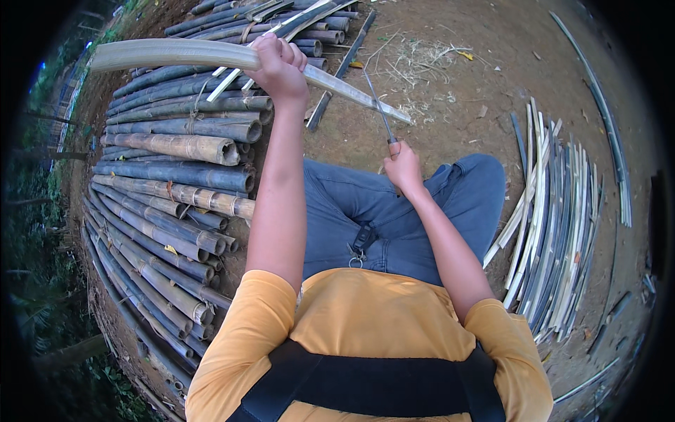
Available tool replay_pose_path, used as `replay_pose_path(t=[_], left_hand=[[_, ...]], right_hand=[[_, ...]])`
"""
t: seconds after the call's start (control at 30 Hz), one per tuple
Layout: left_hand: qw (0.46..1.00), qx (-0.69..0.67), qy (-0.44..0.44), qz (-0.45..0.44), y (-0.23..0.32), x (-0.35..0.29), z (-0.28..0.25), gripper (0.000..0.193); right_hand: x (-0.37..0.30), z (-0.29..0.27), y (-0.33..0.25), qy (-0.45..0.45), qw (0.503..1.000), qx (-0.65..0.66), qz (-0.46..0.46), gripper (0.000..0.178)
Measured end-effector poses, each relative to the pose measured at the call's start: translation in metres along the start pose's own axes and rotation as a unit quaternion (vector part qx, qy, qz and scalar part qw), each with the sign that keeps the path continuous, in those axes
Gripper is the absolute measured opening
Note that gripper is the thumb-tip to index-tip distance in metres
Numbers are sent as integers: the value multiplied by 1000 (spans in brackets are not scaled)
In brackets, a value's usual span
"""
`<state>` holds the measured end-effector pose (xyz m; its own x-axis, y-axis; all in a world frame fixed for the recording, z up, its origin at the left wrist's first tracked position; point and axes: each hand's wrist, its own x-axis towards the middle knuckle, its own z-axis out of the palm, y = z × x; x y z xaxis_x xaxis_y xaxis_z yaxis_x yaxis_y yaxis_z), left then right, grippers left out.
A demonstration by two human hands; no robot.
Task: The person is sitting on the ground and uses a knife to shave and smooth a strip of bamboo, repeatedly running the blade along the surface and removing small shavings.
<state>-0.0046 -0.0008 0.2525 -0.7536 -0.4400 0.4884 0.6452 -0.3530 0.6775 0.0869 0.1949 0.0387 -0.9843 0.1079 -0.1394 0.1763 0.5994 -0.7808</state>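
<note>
Left hand point(279, 67) gripping bamboo strip point(176, 54) | right hand point(402, 167) holding knife point(380, 111)

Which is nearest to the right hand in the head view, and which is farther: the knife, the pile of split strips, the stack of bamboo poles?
From the right hand:
1. Knife, held in its fingers, blade pointing up.
2. Pile of split strips, on the ground to the right.
3. Stack of bamboo poles, far left, beyond the left arm.

The left hand point(280, 67) grips a long pale split bamboo strip point(176, 53) running from ten o'clock towards centre. The right hand point(402, 169) holds a thin-bladed knife point(380, 109) against its near end. Stacked grey-green bamboo poles point(169, 176) lie at nine o'clock, cut pale slats point(555, 211) at three.
</note>
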Motion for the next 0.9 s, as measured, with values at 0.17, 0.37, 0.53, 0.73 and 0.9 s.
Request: replay_pose_path(t=[0.17, 0.37, 0.53, 0.73, 0.9], left_hand=[[1000, -3, -10, 0, -1, -3, -2, 30], [1000, -1, -11, 4, -3, -3, 5, 30], [1000, 17, 16, 1, -2, 0, -3, 31], [999, 32, 26, 2, -1, 3, -17, 31], [998, 42, 37, -3, -3, 5, -14, 31]], right_hand=[[0, -7, -13, 6, 1000, 6, 17, 24], [-14, -11, -18, -15, 999, 28, -3, 22], [-1, 6, 8, 21, 1000, 10, -12, 19], [-22, -18, -35, -47, 999, 23, -12, 20], [-2, 2, 2, -2, 1000, 17, 7, 19]])
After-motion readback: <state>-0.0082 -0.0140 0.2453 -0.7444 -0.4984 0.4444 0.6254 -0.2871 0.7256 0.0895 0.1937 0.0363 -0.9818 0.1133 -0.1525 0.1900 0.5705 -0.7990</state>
